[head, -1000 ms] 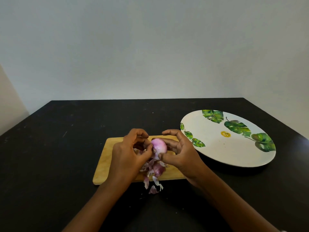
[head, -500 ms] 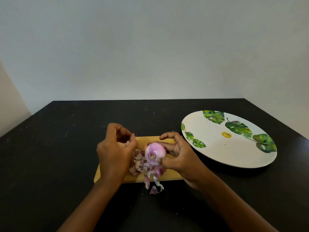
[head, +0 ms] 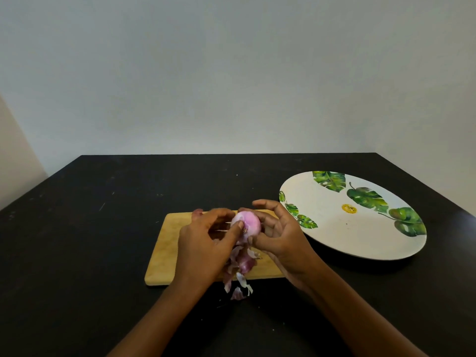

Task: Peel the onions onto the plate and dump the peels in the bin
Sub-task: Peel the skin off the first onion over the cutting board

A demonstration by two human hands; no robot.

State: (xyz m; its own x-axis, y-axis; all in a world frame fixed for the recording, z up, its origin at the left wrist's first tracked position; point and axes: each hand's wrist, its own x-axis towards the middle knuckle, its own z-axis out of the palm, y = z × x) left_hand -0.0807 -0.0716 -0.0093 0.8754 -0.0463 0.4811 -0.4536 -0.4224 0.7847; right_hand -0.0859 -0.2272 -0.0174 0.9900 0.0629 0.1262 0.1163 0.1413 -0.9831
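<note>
The round, pale purple onion [head: 247,222] sits just below the middle of the frame, held above a rectangular light wooden cutting board [head: 164,249]. The right hand [head: 282,237] cups it from the right, fingers curled over its top and thumb pressing in from below. The left hand [head: 203,244] meets it from the left, its thumb tip pressed to the onion's near face and its fingers curled along the far side. Below the hands, a heap of purple and whitish papery peels [head: 242,265] spills off the board's near edge onto the black table [head: 77,228]. At right lies a large white round plate [head: 332,228] printed with green leaves, near the board.
</note>
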